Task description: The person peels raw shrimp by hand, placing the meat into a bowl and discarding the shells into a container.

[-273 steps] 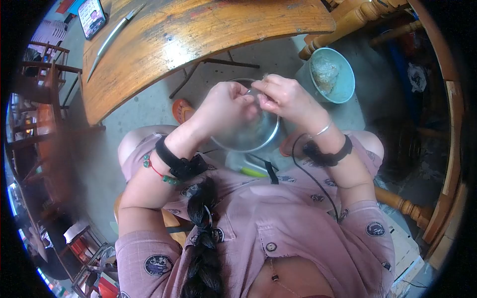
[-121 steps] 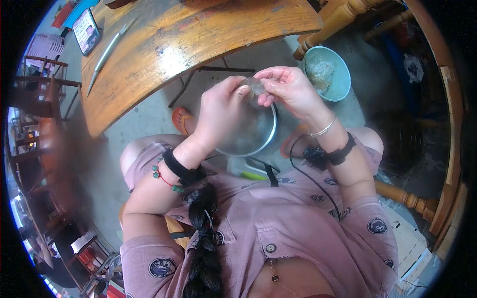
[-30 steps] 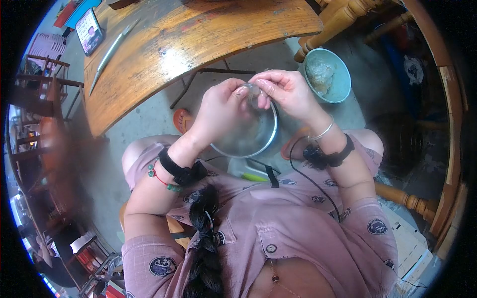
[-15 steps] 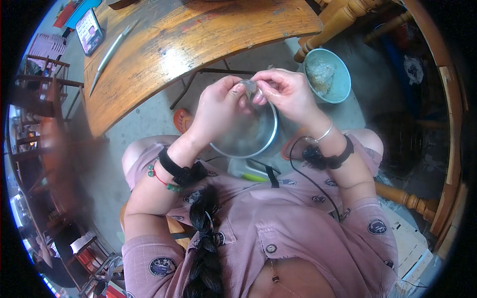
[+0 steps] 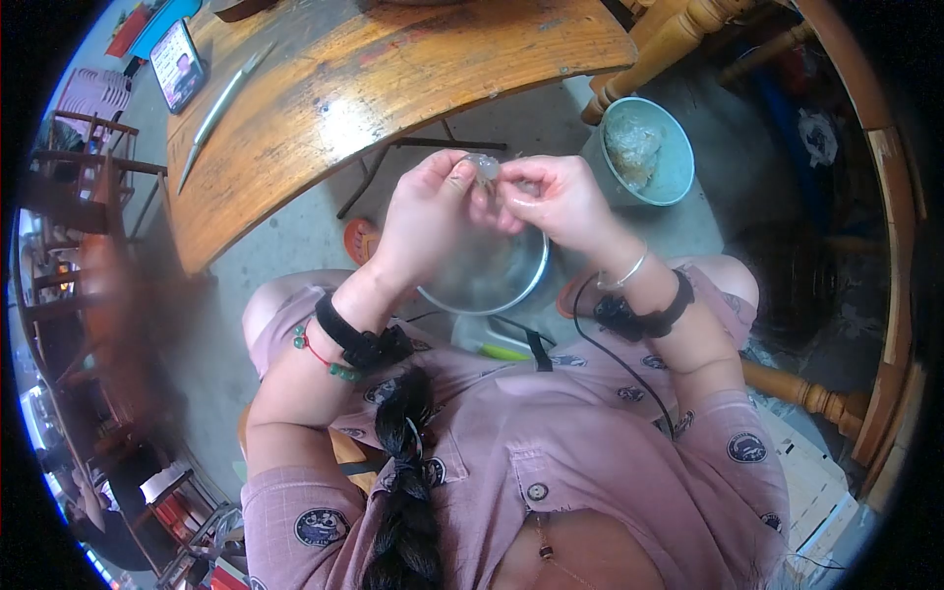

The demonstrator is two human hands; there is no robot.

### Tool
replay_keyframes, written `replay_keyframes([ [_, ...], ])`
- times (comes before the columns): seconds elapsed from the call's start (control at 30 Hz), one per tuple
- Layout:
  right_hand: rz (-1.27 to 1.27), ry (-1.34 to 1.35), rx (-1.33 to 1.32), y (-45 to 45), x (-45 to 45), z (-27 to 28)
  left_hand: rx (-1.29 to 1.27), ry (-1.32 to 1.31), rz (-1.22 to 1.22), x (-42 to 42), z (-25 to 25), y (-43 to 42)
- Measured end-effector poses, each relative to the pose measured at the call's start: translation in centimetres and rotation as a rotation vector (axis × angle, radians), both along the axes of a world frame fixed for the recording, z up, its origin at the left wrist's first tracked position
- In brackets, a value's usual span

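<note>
My left hand [image 5: 423, 216] is closed, its thumb and fingers pinching a small, greyish, see-through shrimp [image 5: 482, 167]. Thin leg-like strands hang beneath the shrimp. From the other side my right hand [image 5: 568, 205] closes its fingertips on the shrimp's edge, and part of it is hidden by the fingers. Both hands are raised over a round bowl [image 5: 539, 280] with a shiny metal rim, which sits low between my knees. The bowl's inside is blurred, so its contents cannot be made out.
A wooden table [image 5: 393, 88] stands ahead, carrying a phone [image 5: 177, 66] and a long, slim pointed tool [image 5: 218, 120]. To the right on the floor is a light-blue basin [image 5: 677, 167] with a clear plastic bag [image 5: 632, 147] inside. A black cable [image 5: 629, 379] crosses my lap.
My right hand has shifted slightly down, its fingers moving lower and curling more. More of the shrimp now shows above the fingers. My left hand has barely moved.
</note>
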State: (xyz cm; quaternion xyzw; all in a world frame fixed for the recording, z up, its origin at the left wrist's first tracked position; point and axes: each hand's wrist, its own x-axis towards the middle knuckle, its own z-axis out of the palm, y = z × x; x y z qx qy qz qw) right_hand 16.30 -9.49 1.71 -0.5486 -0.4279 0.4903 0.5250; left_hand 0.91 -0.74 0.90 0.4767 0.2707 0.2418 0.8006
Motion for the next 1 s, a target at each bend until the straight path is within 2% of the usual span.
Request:
replay_keyframes([
  [0.03,0.0,-0.1,0.036,-0.2,-0.3,0.8,0.0,0.0,0.001,-0.1,0.0,0.0],
  [0.1,0.023,-0.168,0.116,-0.5,-0.6,1.2,0.189,0.123,0.023,-0.2,0.1,0.1],
  [0.17,0.096,-0.329,0.271,-0.8,-0.8,1.9,0.222,0.151,0.051,-0.2,-0.2,0.4],
  [0.27,0.055,-0.4,0.338,-1.0,-1.7,2.6,0.196,0.158,0.084,-0.2,-0.7,0.6],
  [0.3,0.037,-0.275,0.256,-0.8,-1.7,2.1,0.138,0.136,0.086,-0.2,-0.7,0.7],
  [0.33,0.036,-0.275,0.258,-0.5,-1.3,1.4,0.139,0.136,0.086,-0.2,-0.7,0.6],
  [0.4,0.003,-0.008,-0.034,0.1,-0.3,0.3,0.029,0.086,0.065,-0.2,-0.6,0.4],
  [0.47,0.002,0.018,-0.076,0.2,0.0,-0.2,0.052,0.103,0.044,-0.2,-0.4,0.3],
  [0.53,-0.064,0.153,-0.045,0.4,-0.2,-0.3,0.072,0.121,0.024,0.0,-0.4,0.2],
  [0.67,-0.076,0.115,0.043,0.6,-0.3,-0.9,0.269,0.232,-0.021,0.2,-1.6,-0.2],
  [0.73,-0.111,0.142,0.03,0.7,-0.2,-1.4,0.492,0.311,-0.036,0.2,-1.9,-0.2],
  [1.0,-0.151,0.077,0.068,0.5,0.3,-1.8,0.525,0.404,-0.053,0.3,-1.2,-0.9],
])
